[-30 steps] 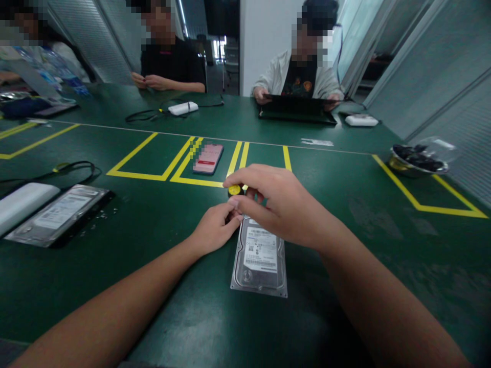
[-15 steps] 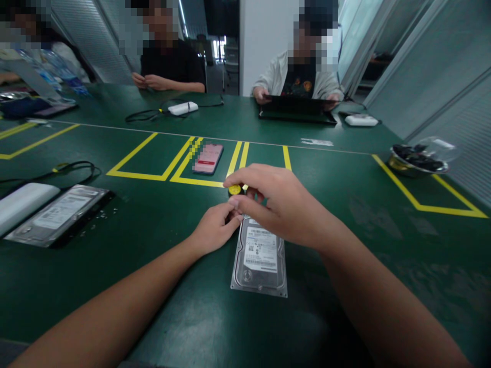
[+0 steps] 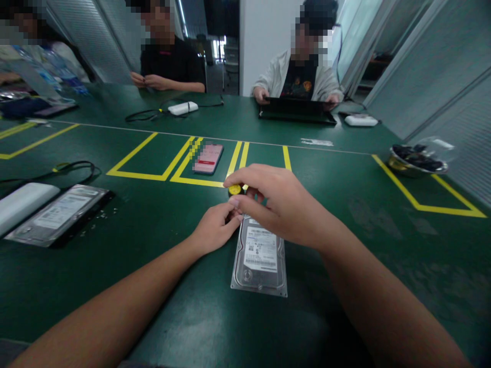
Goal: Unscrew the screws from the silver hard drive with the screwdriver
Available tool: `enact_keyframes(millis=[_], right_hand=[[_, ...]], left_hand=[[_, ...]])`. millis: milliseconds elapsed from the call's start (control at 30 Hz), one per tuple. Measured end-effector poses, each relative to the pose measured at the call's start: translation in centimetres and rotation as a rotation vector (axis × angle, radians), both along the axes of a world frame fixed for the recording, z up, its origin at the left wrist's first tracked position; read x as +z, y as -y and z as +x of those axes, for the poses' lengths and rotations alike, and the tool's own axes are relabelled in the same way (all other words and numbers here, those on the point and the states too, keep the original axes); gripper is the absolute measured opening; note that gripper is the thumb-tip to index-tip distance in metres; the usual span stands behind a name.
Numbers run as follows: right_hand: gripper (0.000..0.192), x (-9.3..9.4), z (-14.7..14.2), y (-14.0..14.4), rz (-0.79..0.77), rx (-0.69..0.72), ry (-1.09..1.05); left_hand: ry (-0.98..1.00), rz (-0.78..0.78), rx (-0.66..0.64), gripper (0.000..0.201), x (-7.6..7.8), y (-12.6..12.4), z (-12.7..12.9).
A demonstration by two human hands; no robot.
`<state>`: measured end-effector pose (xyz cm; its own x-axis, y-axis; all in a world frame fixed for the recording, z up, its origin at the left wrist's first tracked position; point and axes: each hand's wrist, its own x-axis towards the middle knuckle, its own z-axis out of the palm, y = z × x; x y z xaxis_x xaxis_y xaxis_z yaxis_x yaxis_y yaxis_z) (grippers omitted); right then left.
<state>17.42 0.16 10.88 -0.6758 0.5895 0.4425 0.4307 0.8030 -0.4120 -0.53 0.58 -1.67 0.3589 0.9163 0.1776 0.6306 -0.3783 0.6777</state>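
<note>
A hard disk drive [image 3: 260, 255] lay flat on the green table [image 3: 161, 286], label side up, its long axis running away from the person, just in front of the yellow tape lines [image 3: 184, 180]. The right hand [image 3: 278, 202] arched over the drive's far end, its fingers curled around a small tool with a yellow cap [image 3: 234, 189], most likely a screwdriver, held upright with the cap showing between forefinger and thumb. The left hand [image 3: 215, 227] lay against the drive's far left corner, fingers bent narrowly and pinched toward the tool's lower end; whether they gripped the tool or only steadied the drive could not be told, since the right hand hid the tips. Beyond the hands a phone [image 3: 207, 158] with a red-and-white screen rested inside the taped box. Well apart on the left sat a second hard drive [image 3: 57, 214] beside a white device [image 3: 23, 202] and a black cable [image 3: 72, 167]. Far right stood a metal bowl [image 3: 416, 159] of dark small parts under a clear cover. Across the table a person's hands rested on a black laptop [image 3: 297, 115], and another person sat with hands together near a white box [image 3: 183, 108]
</note>
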Motion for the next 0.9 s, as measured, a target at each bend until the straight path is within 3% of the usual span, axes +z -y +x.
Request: enact_keyframes(millis=[900], right_hand=[[0.020,-0.32,0.30,-0.04,-0.030,0.034,-0.020]], left_hand=[[-0.002,-0.017,0.006,0.019,0.21,0.11,-0.02]])
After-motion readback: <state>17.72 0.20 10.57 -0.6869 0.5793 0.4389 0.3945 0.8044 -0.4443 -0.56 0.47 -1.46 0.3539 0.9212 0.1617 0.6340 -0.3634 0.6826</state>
